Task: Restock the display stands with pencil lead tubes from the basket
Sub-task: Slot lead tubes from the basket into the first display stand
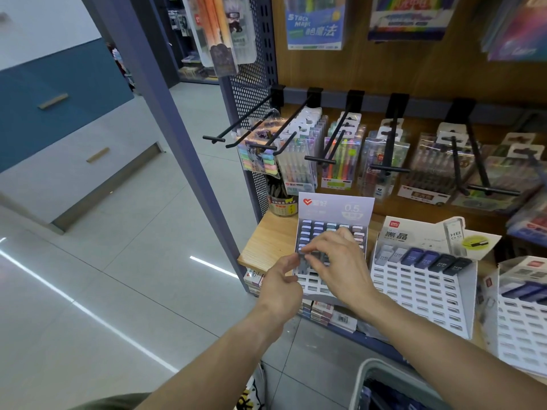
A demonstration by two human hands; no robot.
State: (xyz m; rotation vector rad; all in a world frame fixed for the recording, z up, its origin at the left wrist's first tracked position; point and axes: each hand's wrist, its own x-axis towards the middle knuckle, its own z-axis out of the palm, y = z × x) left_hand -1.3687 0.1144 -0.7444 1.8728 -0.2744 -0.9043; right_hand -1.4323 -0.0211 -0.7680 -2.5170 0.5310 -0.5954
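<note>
Both arms reach fwd; left hand (279, 281) & right hand (334, 261) pinch lead tube (302, 253) over display stand (331, 214).

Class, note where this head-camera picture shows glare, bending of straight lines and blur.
Head view: bright streaks of glare cross the floor; the blue post leans with wide-angle bending; the basket at the bottom edge is soft; both hands look slightly smeared.

I see a pale tiled floor (124, 261) streaked with reflected light, a blue-and-grey drawer cabinet (59, 113) at left, and a wood-backed shelf unit (370, 72) with black hooks (296, 119).
</note>
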